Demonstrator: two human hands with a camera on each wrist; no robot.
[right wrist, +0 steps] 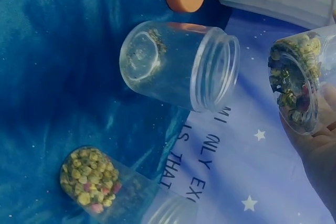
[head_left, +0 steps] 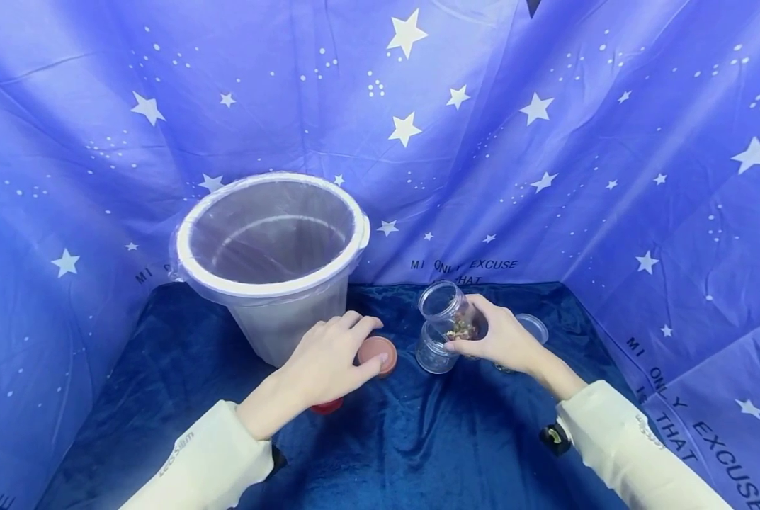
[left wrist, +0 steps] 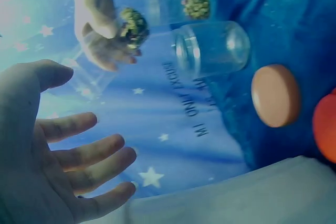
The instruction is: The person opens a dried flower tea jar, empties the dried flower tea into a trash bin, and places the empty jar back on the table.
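Observation:
My right hand (head_left: pixel 503 341) grips a clear jar (right wrist: pixel 302 77) with dried flowers in its bottom, tilted and raised beside a second clear jar. That second jar (head_left: pixel 435 358) stands on the blue cloth and looks mostly see-through. In the head view my left hand (head_left: pixel 329 360) appears over an orange-brown round lid (head_left: pixel 377 354). Its fingers are spread and loosely bent in the left wrist view, holding nothing, with the lid apart from them. A third jar, with yellowish and pink dried buds (right wrist: pixel 90 179), stands nearby, mostly hidden by my right hand in the head view.
A white bin (head_left: pixel 278 290) with a clear liner stands behind my left hand. A red round thing (head_left: pixel 326 407) lies partly under my left wrist. Beyond the right hand lies a clear lid (head_left: pixel 534 328). Starry blue curtains (head_left: pixel 405 127) surround the cloth-covered surface.

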